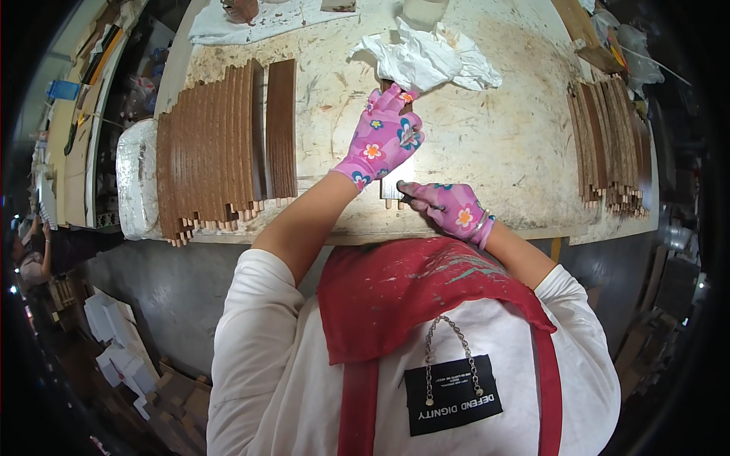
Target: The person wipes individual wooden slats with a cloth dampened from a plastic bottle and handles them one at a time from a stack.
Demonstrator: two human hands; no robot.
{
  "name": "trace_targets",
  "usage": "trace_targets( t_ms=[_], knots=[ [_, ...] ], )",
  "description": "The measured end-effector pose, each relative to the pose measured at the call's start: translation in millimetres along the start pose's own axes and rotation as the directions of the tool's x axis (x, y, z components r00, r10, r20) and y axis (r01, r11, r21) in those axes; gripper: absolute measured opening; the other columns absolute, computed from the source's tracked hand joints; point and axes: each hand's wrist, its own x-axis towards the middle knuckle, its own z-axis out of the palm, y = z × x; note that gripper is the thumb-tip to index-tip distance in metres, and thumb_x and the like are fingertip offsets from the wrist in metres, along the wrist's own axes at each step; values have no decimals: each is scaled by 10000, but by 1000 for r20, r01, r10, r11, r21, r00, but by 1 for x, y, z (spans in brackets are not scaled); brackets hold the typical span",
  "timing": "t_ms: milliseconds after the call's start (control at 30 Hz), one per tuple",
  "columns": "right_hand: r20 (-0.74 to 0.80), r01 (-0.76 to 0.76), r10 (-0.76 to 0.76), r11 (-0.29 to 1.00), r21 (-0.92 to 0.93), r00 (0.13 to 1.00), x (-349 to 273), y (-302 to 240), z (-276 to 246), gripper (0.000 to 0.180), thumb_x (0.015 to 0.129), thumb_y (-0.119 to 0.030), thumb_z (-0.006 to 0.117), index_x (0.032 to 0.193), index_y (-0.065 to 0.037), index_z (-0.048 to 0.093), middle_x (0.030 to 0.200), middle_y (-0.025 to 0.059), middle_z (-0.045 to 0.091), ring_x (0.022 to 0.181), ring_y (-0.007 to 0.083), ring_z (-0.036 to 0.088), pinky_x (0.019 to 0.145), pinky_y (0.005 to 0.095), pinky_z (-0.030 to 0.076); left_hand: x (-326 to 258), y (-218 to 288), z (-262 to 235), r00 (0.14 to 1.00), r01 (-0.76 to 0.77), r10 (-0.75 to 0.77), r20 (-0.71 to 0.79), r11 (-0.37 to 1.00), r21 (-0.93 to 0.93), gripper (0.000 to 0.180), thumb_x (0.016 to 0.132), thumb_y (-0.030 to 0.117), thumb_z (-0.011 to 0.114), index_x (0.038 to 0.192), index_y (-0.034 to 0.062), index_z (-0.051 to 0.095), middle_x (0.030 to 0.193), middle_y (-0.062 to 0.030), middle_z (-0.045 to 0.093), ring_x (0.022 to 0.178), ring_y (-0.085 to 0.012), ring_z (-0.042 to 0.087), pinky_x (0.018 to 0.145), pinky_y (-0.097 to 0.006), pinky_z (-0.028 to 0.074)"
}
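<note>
A brown wooden slat [391, 188] lies lengthwise on the table in front of me, its near end shiny with light and carrying short pale dowel pegs. My left hand [384, 135], in a pink flowered glove, is over the slat's middle with fingers curled; anything inside them is hidden. At the near end, my right hand [456, 213], gloved alike with dark-stained fingertips, grips the slat's right edge. A crumpled white cloth [430, 61] lies just beyond my left fingers, covering part of the slat's far end.
A row of brown slats [209, 144] with dowel ends stands at left, with one separate slat [281, 129] beside it. Another stack [612, 144] is at right. A wrapped white block [139, 181] sits at the left edge. Far back are a white towel [220, 29] and a translucent container [423, 11].
</note>
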Motion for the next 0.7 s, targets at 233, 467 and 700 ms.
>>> trace_targets(
  t_ms=[233,467,700],
  knots=[
    [-76,-35,37,999,27,996,-8,6,5,458,848,-159,541,1300,-230,517,860,42,667,678,253,642,592,367,508,2,1,-2,1000,-16,16,-9,1000,-3,164,836,285,610,917,152,664,1330,-71,495,1321,-309,357,1110,-459,241],
    [-88,-50,46,998,-38,995,-7,-1,11,440,843,-147,547,1277,-222,533,828,41,659,637,253,633,555,373,502,2,1,-3,1000,-5,5,-4,1000,5,166,837,290,607,911,154,668,1339,-67,490,1321,-306,357,1109,-455,242],
    [-80,-40,37,999,-33,996,-14,0,13,479,827,-114,547,1293,-227,521,810,16,650,624,242,628,548,358,500,1,0,0,1000,14,-14,12,1000,-2,173,831,306,620,910,158,664,1332,-66,492,1332,-305,346,1111,-457,237]
  ],
)
